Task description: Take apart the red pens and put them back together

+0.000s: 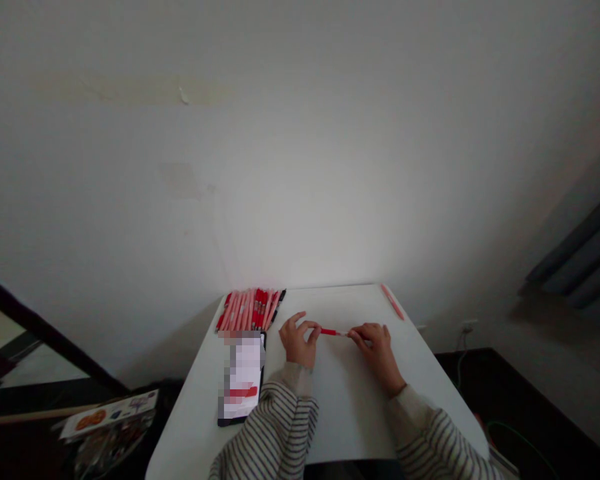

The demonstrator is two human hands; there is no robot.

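Observation:
Between my two hands a red pen (pixel 329 331) is held level, just above the white table (pixel 350 400). My left hand (pixel 299 341) pinches its red end between thumb and index finger, with the other fingers raised. At the other end, my right hand (pixel 375 347) has its fingertips closed on the pen's pale, clear-looking tip. Whether that tip is a separate part I cannot tell. To the left of my left hand lies a row of several pink, red and black pens (pixel 250 310). A single pink pen (pixel 393 302) rests at the table's far right corner.
A phone (pixel 243 380) with a lit, partly blurred screen lies on the table beside my left forearm. The table's far edge meets a bare wall (pixel 300 167). Left of the table, lower down, are a printed sheet (pixel 109 413) and plastic-wrapped items.

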